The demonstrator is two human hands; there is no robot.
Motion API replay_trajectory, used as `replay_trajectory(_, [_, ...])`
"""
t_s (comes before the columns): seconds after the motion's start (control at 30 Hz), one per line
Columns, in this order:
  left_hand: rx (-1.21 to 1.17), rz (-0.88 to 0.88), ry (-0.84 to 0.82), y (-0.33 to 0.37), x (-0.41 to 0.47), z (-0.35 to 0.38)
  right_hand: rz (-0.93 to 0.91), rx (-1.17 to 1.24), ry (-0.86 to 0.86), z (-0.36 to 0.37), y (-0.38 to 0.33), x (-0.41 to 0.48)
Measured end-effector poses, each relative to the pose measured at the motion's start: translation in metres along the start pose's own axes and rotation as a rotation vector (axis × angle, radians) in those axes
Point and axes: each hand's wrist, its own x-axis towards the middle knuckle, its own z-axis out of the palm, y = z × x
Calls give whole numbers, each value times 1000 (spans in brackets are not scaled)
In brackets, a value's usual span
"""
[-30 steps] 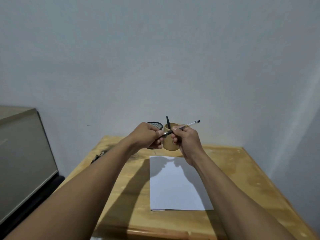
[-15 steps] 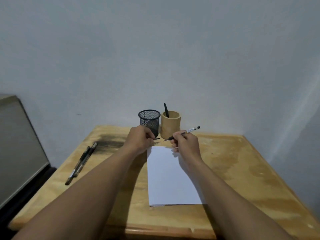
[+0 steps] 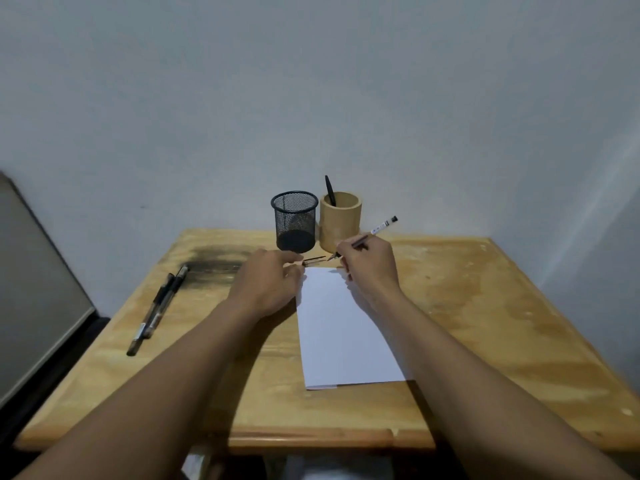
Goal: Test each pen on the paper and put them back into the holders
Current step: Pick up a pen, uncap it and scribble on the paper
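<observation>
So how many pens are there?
4 pens: one in the right hand, one standing in the wooden holder, two lying at the table's left. More could hide inside it.

Wooden table (image 3: 485, 306) (smudged dark back-left), paper (image 3: 343, 334) laid centre, mesh holder (image 3: 294, 220) and wooden holder (image 3: 341, 223) stood behind, two pens (image 3: 157, 306) laid left.

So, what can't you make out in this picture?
All in the head view:
1. Whether the left hand grips the small cap or just touches it: the hand itself hides the contact.
2. Inside the wooden holder: its wall hides all but one pen top.
3. Print on the two loose pens: too small, blurred.
</observation>
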Motion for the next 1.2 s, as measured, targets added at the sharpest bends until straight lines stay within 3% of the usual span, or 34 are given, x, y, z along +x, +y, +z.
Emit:
replay_trajectory(0.27, [264, 73, -201, -14, -23, 3, 23, -59, -214, 26, 7, -4])
replay_trajectory(0.43, [241, 68, -202, -21, -27, 9, -60, -241, -211, 26, 14, 0])
replay_trajectory(1.2, [279, 28, -193, -20, -30, 9, -121, -286, -265, 28, 22, 1])
